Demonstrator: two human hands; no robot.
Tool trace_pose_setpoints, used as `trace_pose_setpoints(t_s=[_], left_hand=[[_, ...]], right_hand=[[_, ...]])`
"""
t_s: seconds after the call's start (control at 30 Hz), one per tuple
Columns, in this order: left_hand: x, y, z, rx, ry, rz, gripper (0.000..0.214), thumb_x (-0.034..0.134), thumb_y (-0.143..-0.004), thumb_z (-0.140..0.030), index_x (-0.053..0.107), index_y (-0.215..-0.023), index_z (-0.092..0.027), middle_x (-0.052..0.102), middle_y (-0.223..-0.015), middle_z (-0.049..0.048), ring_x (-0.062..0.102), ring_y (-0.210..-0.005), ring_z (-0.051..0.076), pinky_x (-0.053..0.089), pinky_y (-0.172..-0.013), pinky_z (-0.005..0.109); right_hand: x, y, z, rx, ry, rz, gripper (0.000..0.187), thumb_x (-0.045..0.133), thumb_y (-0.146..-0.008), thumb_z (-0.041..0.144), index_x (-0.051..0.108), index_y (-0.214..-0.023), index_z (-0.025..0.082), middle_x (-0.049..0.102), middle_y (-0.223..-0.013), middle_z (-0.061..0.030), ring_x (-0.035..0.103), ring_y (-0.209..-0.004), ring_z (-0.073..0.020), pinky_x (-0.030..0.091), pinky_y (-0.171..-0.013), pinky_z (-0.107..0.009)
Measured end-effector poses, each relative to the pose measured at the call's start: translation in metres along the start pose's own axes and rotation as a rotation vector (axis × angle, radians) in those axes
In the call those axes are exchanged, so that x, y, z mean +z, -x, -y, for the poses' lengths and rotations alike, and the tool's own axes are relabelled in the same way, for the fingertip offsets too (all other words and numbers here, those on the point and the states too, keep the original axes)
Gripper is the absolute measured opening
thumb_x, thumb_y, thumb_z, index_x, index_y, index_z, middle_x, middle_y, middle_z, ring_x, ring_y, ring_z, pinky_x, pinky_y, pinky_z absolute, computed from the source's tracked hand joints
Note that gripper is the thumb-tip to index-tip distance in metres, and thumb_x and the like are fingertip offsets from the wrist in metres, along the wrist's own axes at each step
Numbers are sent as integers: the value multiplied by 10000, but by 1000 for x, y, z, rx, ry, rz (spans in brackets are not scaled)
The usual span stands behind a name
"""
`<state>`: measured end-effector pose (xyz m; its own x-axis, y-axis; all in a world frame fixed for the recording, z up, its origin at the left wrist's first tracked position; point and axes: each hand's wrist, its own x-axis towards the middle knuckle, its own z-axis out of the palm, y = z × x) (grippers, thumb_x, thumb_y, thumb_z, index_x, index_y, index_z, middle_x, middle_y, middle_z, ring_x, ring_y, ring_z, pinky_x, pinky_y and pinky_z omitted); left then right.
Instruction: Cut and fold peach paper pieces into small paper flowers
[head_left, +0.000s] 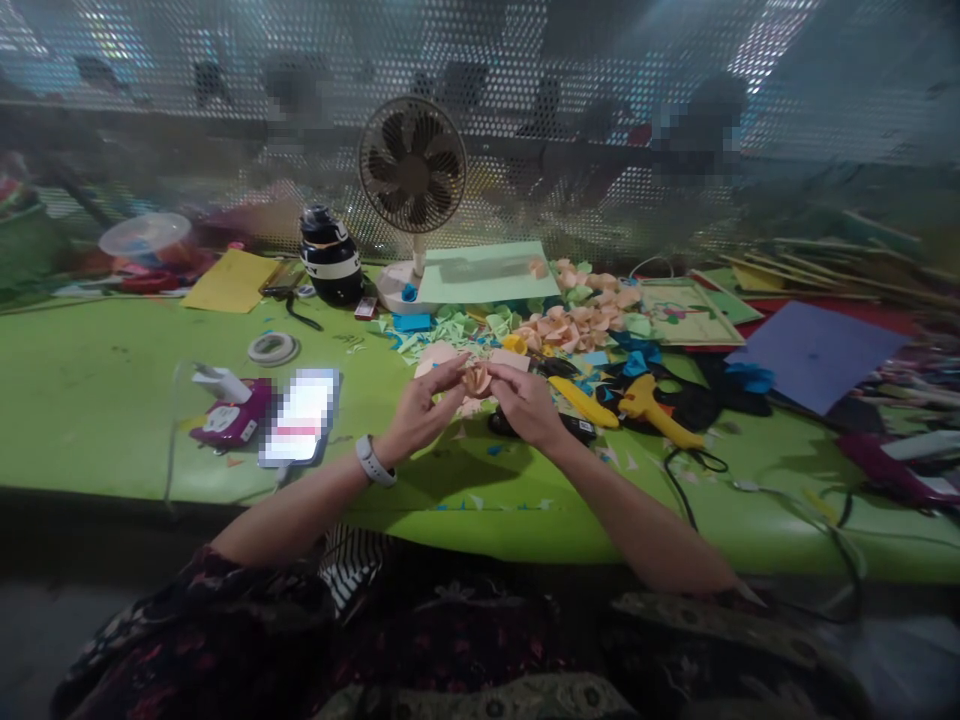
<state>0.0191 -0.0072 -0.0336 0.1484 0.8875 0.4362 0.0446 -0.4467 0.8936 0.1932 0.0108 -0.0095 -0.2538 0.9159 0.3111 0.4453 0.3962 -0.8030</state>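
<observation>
hands meet over the green table [112, 400]: left hand [420, 410] and right hand [529, 405] both pinch 1 paper flower [477, 379].

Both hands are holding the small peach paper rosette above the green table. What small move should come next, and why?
Probably keep rolling: the left hand and right hand both pinch the small peach rolled-paper rosette, which looks loosely coiled. The yellow glue gun lies untouched beside the right hand, on the green table.
</observation>
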Motion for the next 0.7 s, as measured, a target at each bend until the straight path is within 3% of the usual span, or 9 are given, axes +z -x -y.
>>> trace_pose_setpoints(t_s=[0.2, 0.3, 0.53, 0.7], left_hand=[[0, 1, -6, -43, 80, 33, 537, 651, -855, -246, 566, -1378, -162, 680, -1287, 140, 681, -1133, 251, 546, -1003, 432], [-1, -1, -7, -22, 32, -6, 527, 676, -830, -222, 591, -1344, -147, 708, -1222, 140, 698, -1078, 233, 560, -969, 396], [-3, -8, 2, -19, -1, -116, 262, 711, -797, -279, 755, -1019, -148, 716, -1061, 117, 689, -910, 178, 593, -827, 333], [-5, -10, 3, -212, 199, -122, 298, 765, -746, -313, 751, -991, -145, 751, -959, 85, 691, -821, 160, 588, -793, 320]], right_hand=[[1, -3, -5, -13, -63, -50, 361, 496, -810, 255, 777, -1025, 187, 782, -964, -37, 711, -883, -224, 548, -852, -349], [3, -4, -7, 19, -154, -62, 332, 523, -826, 286, 778, -1015, 188, 779, -1013, -52, 710, -964, -234, 542, -912, -373], [3, -3, -7, -51, -235, -7, 254, 600, -791, 277, 762, -950, 160, 756, -979, -80, 705, -923, -223, 564, -852, -371], [2, -7, -8, 65, -464, 70, 273, 677, -737, 293, 680, -984, 178, 730, -800, -27, 695, -714, -173, 600, -714, -345]])
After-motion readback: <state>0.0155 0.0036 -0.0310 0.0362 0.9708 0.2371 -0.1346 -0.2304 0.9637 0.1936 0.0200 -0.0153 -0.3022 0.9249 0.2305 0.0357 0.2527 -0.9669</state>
